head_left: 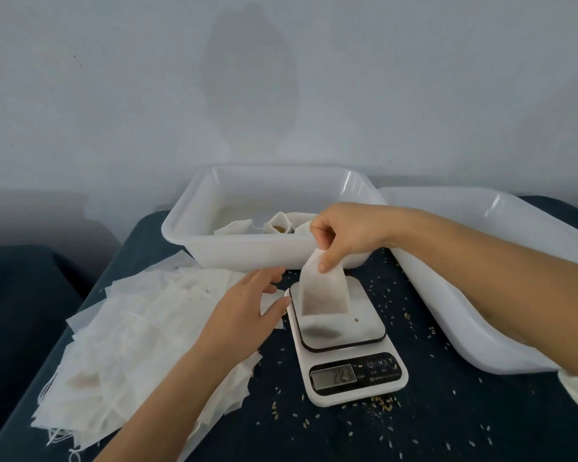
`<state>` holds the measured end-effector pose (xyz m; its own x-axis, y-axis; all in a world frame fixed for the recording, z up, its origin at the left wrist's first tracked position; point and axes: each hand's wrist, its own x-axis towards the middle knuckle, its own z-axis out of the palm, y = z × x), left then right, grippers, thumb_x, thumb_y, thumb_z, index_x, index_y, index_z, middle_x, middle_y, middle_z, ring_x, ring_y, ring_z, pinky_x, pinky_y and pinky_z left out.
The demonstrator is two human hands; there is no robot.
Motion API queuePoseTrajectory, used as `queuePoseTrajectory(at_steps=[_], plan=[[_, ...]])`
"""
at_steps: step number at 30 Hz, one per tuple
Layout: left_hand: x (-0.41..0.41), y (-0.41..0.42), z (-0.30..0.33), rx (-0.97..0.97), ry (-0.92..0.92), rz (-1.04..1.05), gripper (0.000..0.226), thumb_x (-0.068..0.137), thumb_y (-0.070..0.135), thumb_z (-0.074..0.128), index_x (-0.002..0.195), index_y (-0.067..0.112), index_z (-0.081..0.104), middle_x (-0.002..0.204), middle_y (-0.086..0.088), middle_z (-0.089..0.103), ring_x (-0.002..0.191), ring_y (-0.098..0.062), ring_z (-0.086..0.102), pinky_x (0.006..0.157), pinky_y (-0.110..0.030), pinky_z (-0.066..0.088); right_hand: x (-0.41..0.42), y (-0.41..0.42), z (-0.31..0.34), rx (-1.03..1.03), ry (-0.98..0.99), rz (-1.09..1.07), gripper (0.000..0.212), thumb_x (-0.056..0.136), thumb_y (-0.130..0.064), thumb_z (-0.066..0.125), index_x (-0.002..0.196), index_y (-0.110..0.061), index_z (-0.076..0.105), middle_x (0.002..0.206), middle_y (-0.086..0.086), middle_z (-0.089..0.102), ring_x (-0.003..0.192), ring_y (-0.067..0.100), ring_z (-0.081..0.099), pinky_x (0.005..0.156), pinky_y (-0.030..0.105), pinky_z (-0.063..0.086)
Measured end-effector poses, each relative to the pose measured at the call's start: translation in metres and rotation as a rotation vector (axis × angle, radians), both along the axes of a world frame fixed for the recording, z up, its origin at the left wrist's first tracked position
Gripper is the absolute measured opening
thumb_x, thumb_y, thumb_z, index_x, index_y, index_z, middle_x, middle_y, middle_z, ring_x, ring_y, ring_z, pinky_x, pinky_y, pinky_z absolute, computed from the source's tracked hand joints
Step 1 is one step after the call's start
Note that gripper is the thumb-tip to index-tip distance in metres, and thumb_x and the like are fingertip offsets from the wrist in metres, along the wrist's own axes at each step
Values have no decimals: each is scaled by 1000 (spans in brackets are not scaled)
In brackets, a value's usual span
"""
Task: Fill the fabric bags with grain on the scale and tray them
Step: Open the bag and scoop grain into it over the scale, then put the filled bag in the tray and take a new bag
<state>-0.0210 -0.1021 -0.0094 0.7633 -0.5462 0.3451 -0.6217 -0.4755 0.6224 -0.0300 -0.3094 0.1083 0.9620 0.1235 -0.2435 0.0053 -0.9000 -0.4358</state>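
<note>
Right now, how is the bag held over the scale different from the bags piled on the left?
The held bag hangs upright from the right hand, which pinches its top edge; the piled bags lie flat and overlapping on the dark cloth. The held bag's lower end rests on the scale; the pile sits beside it, under the open left hand. The held bag is single, the pile many. Both are white, thin fabric.

The right hand (344, 235) pinches a bag (324, 291) upright on the scale (347, 345); the left hand (244, 305) lies open just beside it.
</note>
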Motion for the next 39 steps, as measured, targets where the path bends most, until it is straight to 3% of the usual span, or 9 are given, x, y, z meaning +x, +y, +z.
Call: queuePoseTrajectory(at_steps=[5,9,13,17,19,25,34,36,39], plan=[[4,9,0,45,13,32,37,90,36,56,126,34,47,116,25,50,99,11,49,78,-14,42,21,6,48,-21,-163,25,31,75,-11,79,91,-30,60,93,-14,60,80,0,57,66,12,45],[10,23,1,143,-17,78,36,90,40,53,126,34,50,117,24,50,101,9,46,84,-12,36,59,9,78,-136,-280,23,42,82,-14,73,118,-32,62,86,-17,55,89,7,57,70,15,41],[12,40,-2,279,-67,138,40,91,46,48,130,37,44,129,23,46,117,1,42,91,-11,27,113,15,60,-219,-394,-13,33,83,-5,67,114,-17,67,80,-14,51,87,13,52,63,19,39],[14,50,-6,376,-86,153,48,92,46,46,137,34,36,140,19,36,126,-3,32,101,-14,22,156,20,14,-223,-488,-85,36,89,6,46,111,-13,68,112,5,61,101,20,56,82,27,42],[17,52,-9,426,-111,166,53,92,46,45,141,30,31,146,15,29,132,-6,26,107,-19,20,169,24,-9,-226,-493,-117,41,87,7,41,111,-14,67,121,7,59,108,26,56,84,28,43],[23,57,-15,515,-150,211,54,95,38,38,145,30,17,148,10,25,134,-11,24,107,-26,23,185,42,-53,-307,-305,-94,32,81,-1,55,108,-14,66,119,8,59,104,27,57,76,26,39],[30,56,-10,526,-153,230,29,97,31,37,122,26,52,125,14,49,113,-8,41,90,-23,40,167,56,-52,-273,-218,-52,40,88,4,46,119,-14,65,123,6,61,109,25,58,81,25,42],[28,58,-8,514,-127,263,36,96,35,40,131,27,45,134,12,44,122,-10,37,97,-24,36,153,68,-47,-201,-249,-84,45,87,4,44,121,-17,63,126,4,59,113,24,56,87,27,43],[20,67,-7,602,-86,417,72,85,62,44,144,29,18,152,4,20,139,-19,17,111,-35,20,121,90,-43,-25,-330,-109,43,88,1,43,119,-19,64,127,2,58,117,21,53,91,26,41]])
